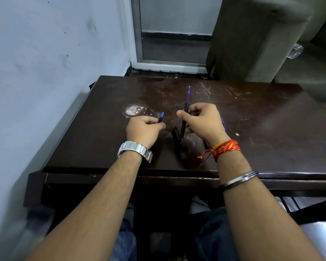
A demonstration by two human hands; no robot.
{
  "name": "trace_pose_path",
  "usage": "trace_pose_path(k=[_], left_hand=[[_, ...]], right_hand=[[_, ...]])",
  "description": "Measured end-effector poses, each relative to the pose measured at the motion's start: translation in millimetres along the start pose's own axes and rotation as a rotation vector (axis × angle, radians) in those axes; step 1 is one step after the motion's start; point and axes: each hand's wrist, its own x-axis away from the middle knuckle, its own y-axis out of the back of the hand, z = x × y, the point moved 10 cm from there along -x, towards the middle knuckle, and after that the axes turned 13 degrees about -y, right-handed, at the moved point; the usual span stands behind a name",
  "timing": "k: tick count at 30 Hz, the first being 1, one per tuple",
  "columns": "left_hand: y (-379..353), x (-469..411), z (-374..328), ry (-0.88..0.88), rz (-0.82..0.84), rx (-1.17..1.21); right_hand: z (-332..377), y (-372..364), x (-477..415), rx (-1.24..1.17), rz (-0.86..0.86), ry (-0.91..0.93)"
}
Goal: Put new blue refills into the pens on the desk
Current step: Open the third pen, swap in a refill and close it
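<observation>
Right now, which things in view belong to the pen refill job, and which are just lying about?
Job: black pen barrel with blue refill sticking out, in the right hand; small blue-tipped piece in the left hand; black pen part on the desk; blue pen behind the right hand.
Lying about: shiny crumpled thing beyond the desk.

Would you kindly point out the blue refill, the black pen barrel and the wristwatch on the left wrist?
blue refill (pixel 188 95): head view, on the exposed shaft above the barrel.
black pen barrel (pixel 183 128): head view, on its lower stretch.
wristwatch (pixel 135 149): head view, on the metal band.
</observation>
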Motion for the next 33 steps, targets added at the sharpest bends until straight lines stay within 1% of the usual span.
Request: trace_pose_path(k=[2, 3, 6, 9, 13, 16, 18, 20, 21, 22, 25, 27, 30, 33], left_hand=[[-12, 5, -1, 0.003, 0.113, -0.138], [-15, 7, -1, -0.002, 0.141, -0.186], [-20, 9, -5, -0.018, 0.176, -0.256], [-28, 13, -7, -0.025, 0.228, -0.272], [-27, 13, -8, -0.043, 0.217, -0.283], [-26, 14, -7, -0.016, 0.22, -0.23], [-20, 13, -7, 0.005, 0.154, -0.152], [-9, 9, -13, -0.041, 0.059, -0.135], [-6, 7, -20, -0.086, 0.041, -0.124], [-7, 6, -26, -0.131, 0.053, -0.087], [-22, 11, -43, -0.25, 0.183, 0.064], [-25, 13, -49, -0.311, 0.206, 0.072], [-22, 11, -47, -0.333, 0.194, 0.071], [-24, 10, -45, -0.318, 0.217, 0.062]], right_hand=[[-1, 9, -1, 0.015, -0.068, 0.006], [-1, 11, -1, 0.021, -0.086, 0.008], [-2, 11, -3, 0.037, -0.098, 0.001], [-3, 8, -3, 0.065, -0.091, 0.003], [-2, 1, -2, 0.095, -0.057, 0.009], [-4, -5, 0, 0.095, -0.027, 0.001], [-3, -6, 1, 0.079, -0.018, -0.002], [-3, -10, 1, 0.021, 0.014, -0.013], [-3, -12, 1, -0.012, 0.037, -0.016], [-2, -15, 2, -0.035, 0.058, -0.014], [1, -23, 4, -0.026, 0.084, 0.007], [2, -26, 6, -0.062, 0.108, 0.005], [3, -28, 8, -0.147, 0.132, -0.006], [5, -19, 6, -0.205, 0.062, 0.003]])
